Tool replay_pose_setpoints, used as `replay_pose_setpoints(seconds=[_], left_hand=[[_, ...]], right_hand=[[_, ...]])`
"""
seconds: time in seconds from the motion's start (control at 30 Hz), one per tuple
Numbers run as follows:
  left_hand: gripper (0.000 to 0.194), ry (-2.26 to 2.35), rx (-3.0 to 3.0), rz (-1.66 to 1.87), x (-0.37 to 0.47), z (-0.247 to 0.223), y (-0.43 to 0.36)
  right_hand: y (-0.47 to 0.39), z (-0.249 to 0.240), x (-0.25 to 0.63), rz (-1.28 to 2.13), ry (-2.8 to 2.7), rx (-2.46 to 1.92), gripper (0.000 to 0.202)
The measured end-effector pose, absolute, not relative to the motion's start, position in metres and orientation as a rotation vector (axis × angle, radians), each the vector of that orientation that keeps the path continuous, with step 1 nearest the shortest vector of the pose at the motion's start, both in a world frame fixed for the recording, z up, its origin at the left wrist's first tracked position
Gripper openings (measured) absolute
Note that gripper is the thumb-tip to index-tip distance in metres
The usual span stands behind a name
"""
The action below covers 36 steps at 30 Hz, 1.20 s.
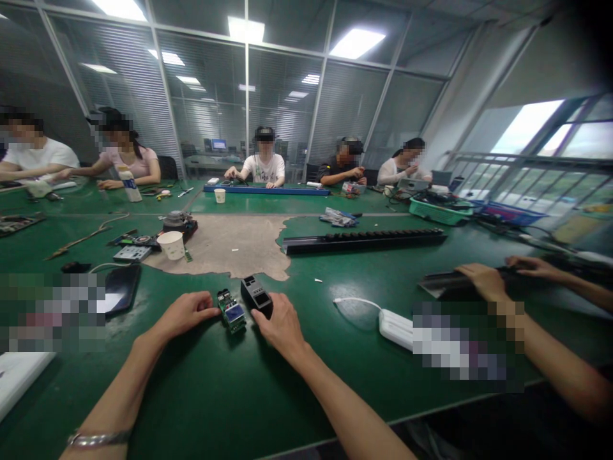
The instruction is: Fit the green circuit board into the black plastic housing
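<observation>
My left hand (pixel 189 313) has its fingers curled and its thumb at the left edge of a small green circuit board (pixel 233 313). The board carries a blue-grey display and faces up at a tilt, and the fingertips' grip on it is partly hidden. In my right hand (pixel 283 326) is a black plastic housing (pixel 255 295) with rectangular openings and a row of small holes, held just right of the board. A narrow gap separates the two parts. Both hands are low over the green table (pixel 201 396).
Ahead lie a brown sheet (pixel 230 243), a paper cup (pixel 171 245) and electronic parts (pixel 133 241). A long black rail (pixel 364 240) is beyond my right hand. A white cabled device (pixel 396 329) lies to the right, near another person's hands (pixel 481 281). A phone (pixel 119 287) is left.
</observation>
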<state>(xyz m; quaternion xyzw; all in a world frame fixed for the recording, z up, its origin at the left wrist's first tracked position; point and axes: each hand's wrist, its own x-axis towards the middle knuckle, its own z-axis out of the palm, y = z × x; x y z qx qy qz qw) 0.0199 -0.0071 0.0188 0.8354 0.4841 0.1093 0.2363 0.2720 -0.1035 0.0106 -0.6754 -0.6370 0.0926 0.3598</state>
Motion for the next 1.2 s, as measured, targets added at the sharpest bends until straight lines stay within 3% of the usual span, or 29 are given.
replay_pose_setpoints(seconds=[0.17, 0.47, 0.77, 1.2], left_hand=[[0.041, 1.335, 2.288, 0.299, 0.020, 0.018, -0.006], [0.039, 1.294, 2.325, 0.355, 0.019, 0.014, -0.006], [0.028, 1.245, 2.300, 0.369, 0.016, 0.015, -0.005], [0.030, 1.222, 2.202, 0.312, 0.014, 0.017, -0.007]], right_hand=[[-0.104, 0.021, 0.273, 0.254, -1.590, -1.652, 0.025], [-0.114, 0.052, 0.243, 0.255, -1.630, -1.497, 0.026], [-0.110, 0.046, 0.224, 0.256, -1.729, -1.620, 0.033], [-0.118, 0.037, 0.223, 0.224, -1.813, -1.709, 0.035]])
